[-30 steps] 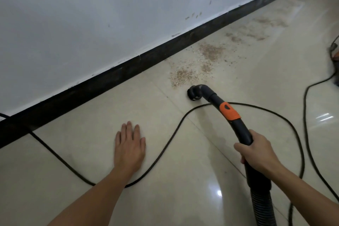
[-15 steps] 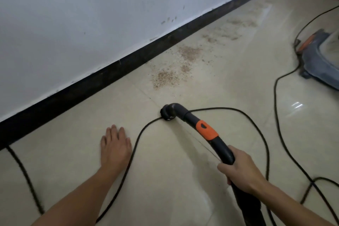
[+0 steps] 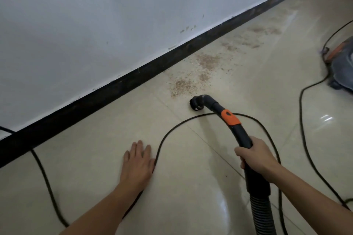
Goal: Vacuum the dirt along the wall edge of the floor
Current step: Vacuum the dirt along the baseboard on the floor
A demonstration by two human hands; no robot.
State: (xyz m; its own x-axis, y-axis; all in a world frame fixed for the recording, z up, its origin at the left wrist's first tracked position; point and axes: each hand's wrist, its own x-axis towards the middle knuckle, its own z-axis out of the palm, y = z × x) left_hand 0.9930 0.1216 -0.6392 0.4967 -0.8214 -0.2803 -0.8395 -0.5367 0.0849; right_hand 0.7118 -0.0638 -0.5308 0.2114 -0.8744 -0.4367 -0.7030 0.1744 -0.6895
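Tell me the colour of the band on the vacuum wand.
Orange band on the black wand, seen in the head view.

White wall (image 3: 95, 25), black skirting (image 3: 114, 93), glossy beige tiled floor (image 3: 191, 206).

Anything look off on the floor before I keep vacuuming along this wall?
Yes. Brown dirt is still scattered along the baseboard, ahead of the nozzle. A black cord loops across the tiles under the wand, touching the left hand; it could snag. The right hand grips the wand.
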